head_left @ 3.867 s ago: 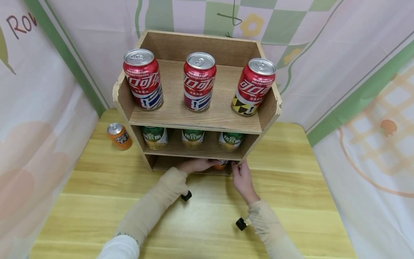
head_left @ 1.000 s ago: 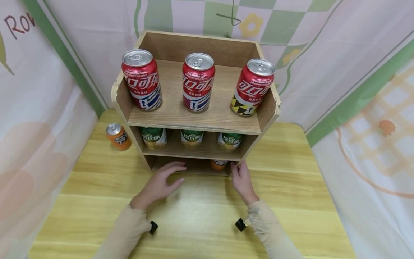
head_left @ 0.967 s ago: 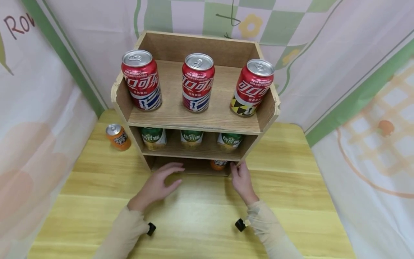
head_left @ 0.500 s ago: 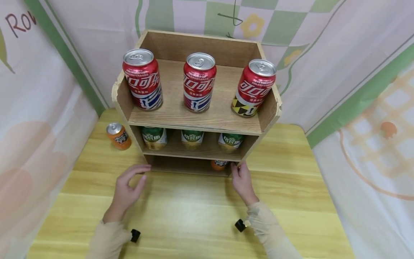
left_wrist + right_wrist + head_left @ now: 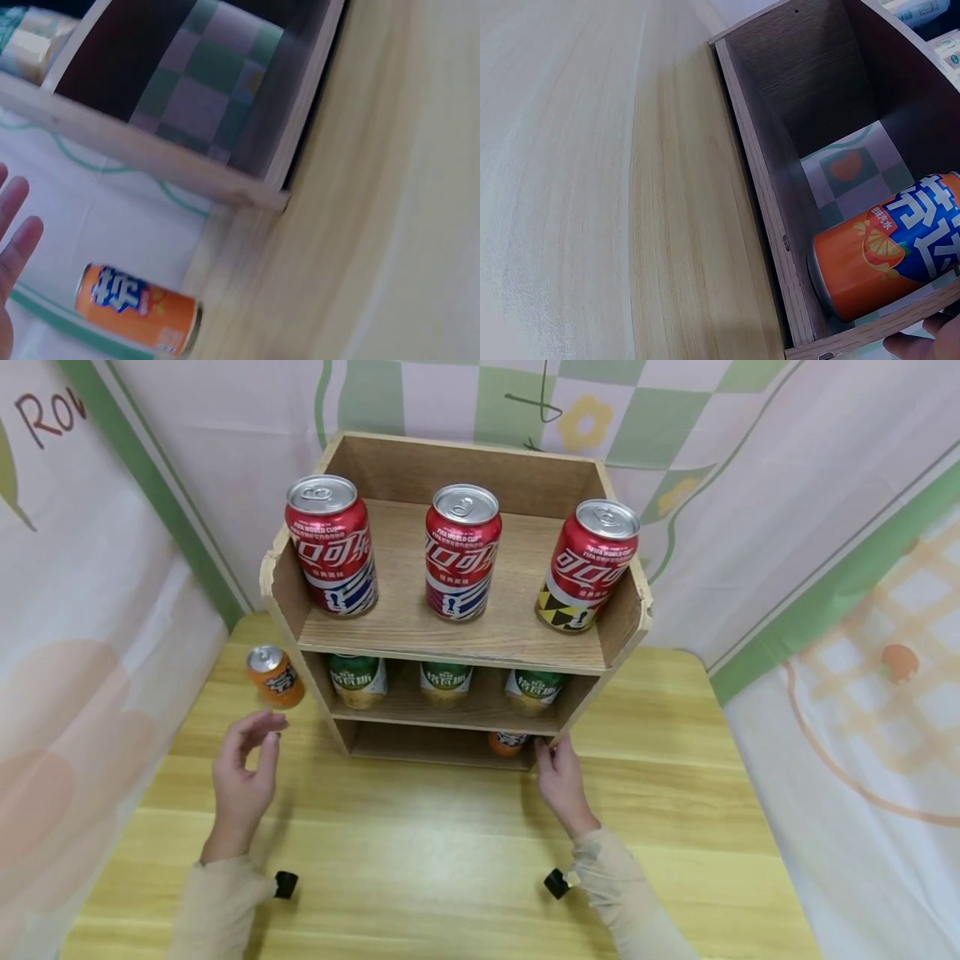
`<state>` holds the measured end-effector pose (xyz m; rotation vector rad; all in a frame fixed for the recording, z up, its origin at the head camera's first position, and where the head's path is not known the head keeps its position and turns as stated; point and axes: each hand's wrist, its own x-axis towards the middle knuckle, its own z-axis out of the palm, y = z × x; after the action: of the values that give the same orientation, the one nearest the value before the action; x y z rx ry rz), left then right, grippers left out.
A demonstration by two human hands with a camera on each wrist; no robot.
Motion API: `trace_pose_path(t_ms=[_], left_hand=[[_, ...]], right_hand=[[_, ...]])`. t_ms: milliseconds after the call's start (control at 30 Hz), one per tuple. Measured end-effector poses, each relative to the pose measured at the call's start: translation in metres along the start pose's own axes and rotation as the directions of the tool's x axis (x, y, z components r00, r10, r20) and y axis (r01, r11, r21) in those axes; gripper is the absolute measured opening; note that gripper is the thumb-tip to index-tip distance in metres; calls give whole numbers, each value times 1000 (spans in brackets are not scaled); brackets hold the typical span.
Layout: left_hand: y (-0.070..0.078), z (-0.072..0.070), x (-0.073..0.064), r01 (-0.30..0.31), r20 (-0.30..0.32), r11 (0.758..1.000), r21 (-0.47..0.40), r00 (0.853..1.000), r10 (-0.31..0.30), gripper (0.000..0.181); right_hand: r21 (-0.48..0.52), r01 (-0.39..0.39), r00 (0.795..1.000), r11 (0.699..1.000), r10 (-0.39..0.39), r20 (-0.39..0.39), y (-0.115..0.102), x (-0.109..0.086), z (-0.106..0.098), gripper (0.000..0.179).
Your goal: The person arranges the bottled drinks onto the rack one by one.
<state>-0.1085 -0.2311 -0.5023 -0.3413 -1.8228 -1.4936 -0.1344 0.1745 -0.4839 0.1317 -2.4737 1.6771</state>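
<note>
My left hand [image 5: 243, 785] is in the air over the left side of the table, thumb and fingers apart and holding nothing. Just beyond its fingertips an orange soda can [image 5: 276, 677] stands upright on the table, left of the wooden shelf [image 5: 450, 647]; the left wrist view shows the same orange can [image 5: 139, 309]. At the shelf's lower right corner, my right hand [image 5: 564, 785] grips the side panel between thumb and fingers. Close inside that panel, a second orange soda can [image 5: 885, 251] stands in the bottom compartment, its top hidden in the head view.
Three red cola cans stand on the top board, the middle one [image 5: 461, 556] between the others. On the middle level are three green-and-gold cans, including a central green can [image 5: 446, 681]. Printed cloth [image 5: 787, 485] hangs around the wooden table [image 5: 442, 860].
My left hand has let go of the can in the bottom compartment, withdrawn, and moved left toward the can on the table. My right hand has stayed at the side panel.
</note>
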Motion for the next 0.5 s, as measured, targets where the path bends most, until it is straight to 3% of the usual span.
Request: trace_pose_path(t_ms=[267, 500], left_hand=[[-9, -15, 28, 54, -21, 997, 50, 998, -53, 41], [10, -15, 56, 82, 24, 981, 175, 996, -88, 47]], right_hand=[[22, -14, 1000, 1000, 15, -11, 37, 5, 3, 42], [21, 6, 1000, 1000, -6, -13, 40, 4, 2, 42]])
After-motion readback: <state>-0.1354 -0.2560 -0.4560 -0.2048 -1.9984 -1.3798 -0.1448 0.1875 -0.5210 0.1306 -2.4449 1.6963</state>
